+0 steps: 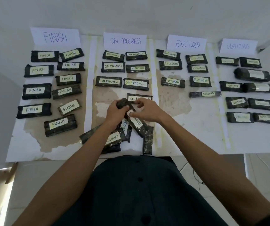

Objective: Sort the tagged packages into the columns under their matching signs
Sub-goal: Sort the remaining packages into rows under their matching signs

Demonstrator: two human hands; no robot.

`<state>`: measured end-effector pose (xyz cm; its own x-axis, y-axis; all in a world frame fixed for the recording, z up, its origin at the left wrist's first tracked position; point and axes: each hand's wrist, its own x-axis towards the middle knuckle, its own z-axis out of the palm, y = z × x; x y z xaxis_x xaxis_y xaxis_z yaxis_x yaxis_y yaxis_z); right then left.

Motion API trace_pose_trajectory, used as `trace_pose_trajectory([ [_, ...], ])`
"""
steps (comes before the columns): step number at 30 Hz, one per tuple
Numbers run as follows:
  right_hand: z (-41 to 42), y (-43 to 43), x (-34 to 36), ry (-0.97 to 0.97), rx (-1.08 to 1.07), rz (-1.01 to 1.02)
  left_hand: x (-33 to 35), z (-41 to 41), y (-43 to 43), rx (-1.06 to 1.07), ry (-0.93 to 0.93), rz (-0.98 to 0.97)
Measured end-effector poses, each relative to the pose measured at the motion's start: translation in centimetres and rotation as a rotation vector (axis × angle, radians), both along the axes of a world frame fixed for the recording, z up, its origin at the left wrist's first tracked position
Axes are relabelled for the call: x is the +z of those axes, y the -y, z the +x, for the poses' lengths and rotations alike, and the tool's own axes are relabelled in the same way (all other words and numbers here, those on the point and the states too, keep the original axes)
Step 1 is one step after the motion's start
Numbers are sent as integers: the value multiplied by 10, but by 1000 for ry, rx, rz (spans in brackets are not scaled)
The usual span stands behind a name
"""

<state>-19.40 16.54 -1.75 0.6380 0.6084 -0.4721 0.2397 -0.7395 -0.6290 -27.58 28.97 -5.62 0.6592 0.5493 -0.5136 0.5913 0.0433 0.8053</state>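
Left hand (117, 110) grips top end of tilted EXCLUDED package (143, 129) above unsorted pile (114, 138); right hand (147, 110) pinches it at the tag (135, 120)

Both hands meet over the middle of the white paper-covered surface (196, 141). The left hand (116, 111) grips the upper end of a dark plastic-wrapped oblong package (136, 123) whose white tag reads EXCLUDED. The right hand (147, 110) holds it too, thumb on the tag, fingers (140, 104) curled above. Beneath lies a loose pile of similar packages (114, 138) near the front edge. At the back stand four white paper signs: FINISH sign (55, 37), ON PROGRESS sign (125, 41), EXCLUDED sign (187, 44), WAITING sign (238, 46), each with matching tagged packages below.
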Motion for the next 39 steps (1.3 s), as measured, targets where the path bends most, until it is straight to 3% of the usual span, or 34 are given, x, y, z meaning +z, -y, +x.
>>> trace_pose_trajectory([
  [3,-8,18,-6,118,93,-65,1,9,1,116,25,-178],
  [8,8,49,-10,334,153,-122,3,24,25,61,80,-268],
  [19,105,184,-11,377,92,-325,2,82,122,-462,82,19],
  [26,146,246,-38,358,45,-328,-22,112,177,-709,20,171],
  [31,149,261,-51,344,42,-303,-34,115,191,-790,13,271],
  [39,114,229,-38,541,164,-311,-20,73,148,-825,97,469],
])
